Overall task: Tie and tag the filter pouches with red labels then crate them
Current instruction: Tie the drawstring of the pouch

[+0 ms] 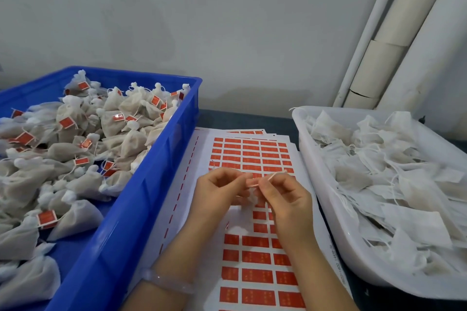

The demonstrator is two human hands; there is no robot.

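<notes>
My left hand [222,188] and my right hand [283,194] meet above a white sheet of red labels [255,257]. Between the fingertips sits a red label [252,182], pinched by my left hand. My right hand pinches a thin white string [276,175] that crosses the label. A bit of white pouch fabric [252,197] shows below the fingers, mostly hidden by the hands. On the left, a blue crate [131,199] holds several tied pouches with red tags [73,156]. At the right, a white bin [326,184] is full of untied white filter pouches [394,184].
More label sheets [252,132] lie stacked under the top one. A grey wall rises behind the table. Beige and white pipes [379,58] lean in the right corner. A pale bracelet [166,283] is on my left wrist.
</notes>
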